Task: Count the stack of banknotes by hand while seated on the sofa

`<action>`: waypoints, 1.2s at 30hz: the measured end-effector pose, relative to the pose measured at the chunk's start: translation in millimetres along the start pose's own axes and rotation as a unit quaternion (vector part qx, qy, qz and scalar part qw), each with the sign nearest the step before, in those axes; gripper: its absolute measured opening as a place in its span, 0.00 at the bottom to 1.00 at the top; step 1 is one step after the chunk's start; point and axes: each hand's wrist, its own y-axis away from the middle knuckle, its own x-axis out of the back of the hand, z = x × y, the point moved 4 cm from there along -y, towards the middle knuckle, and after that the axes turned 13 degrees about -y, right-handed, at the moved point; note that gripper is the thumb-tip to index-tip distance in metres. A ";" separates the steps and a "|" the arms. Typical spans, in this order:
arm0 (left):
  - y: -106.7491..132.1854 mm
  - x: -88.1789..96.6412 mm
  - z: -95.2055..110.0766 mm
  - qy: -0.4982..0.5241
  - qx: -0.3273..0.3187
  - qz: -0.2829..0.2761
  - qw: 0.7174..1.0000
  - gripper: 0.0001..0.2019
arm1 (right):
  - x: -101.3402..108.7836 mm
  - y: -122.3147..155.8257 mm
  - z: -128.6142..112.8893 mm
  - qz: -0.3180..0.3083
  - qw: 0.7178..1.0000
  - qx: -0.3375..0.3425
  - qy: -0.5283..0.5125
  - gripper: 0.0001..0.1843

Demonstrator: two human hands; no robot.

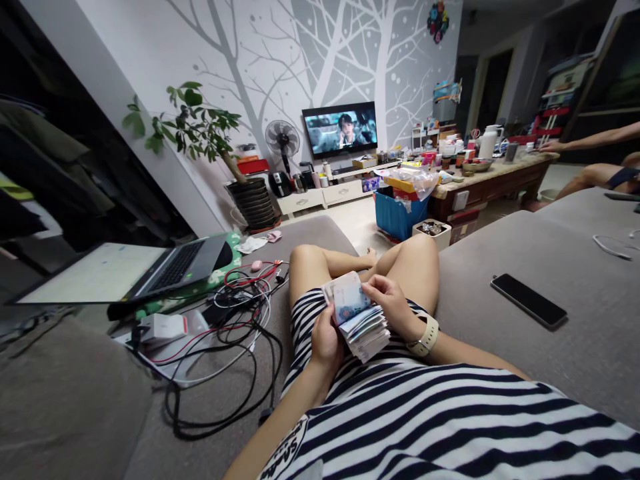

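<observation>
A thick stack of banknotes [364,331] is held over my lap, its lower part fanned out in many layers. My left hand [326,341] grips the stack along its left side, with the thumb on top. Fingers of my right hand [391,300] pinch the right edge of a bluish banknote [349,299] lying uppermost. Paler notes show just behind it at the upper left. A light watch [425,335] is strapped round my right wrist. Striped cloth [307,320] covers my lap below the notes.
To my left lie tangled cables [245,313] and an open laptop [175,267]. A phone [529,300] rests on the grey sofa at my right. Ahead stand a blue bin [399,215] and a cluttered table [493,175]. Another person's arm [595,139] reaches in at far right.
</observation>
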 end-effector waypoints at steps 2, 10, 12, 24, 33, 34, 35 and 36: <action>-0.2 -0.8 0.4 0.002 0.004 -0.006 1.000 0.14 | -1.5 1.4 -2.6 -0.009 1.000 0.007 0.001 0.20; 1.9 -2.3 3.2 -0.026 0.001 -0.012 1.000 0.12 | -3.4 4.1 -5.8 -0.022 1.000 0.010 -0.014 0.16; 1.4 -2.3 2.1 -0.025 0.000 -0.015 1.000 0.12 | -3.2 3.6 -4.9 -0.021 0.999 0.013 -0.020 0.15; -3.7 2.2 -2.4 -0.020 -0.008 -0.012 1.000 0.12 | -1.7 1.4 -4.6 -0.007 0.999 0.017 -0.029 0.15; -2.9 0.0 0.8 -0.014 -0.012 -0.014 1.000 0.11 | -2.9 1.7 -6.6 -0.014 0.999 0.019 -0.030 0.15; -2.6 0.0 1.3 -0.016 -0.012 -0.010 1.000 0.11 | -3.0 1.6 -6.8 -0.013 0.999 0.020 -0.031 0.15; -2.4 -0.1 1.5 -0.018 -0.011 -0.008 1.000 0.11 | -3.1 1.5 -7.0 -0.013 0.999 0.020 -0.034 0.15; -2.3 -0.2 1.7 -0.019 -0.009 -0.006 1.000 0.11 | -3.2 1.4 -7.1 -0.013 0.999 0.020 -0.036 0.15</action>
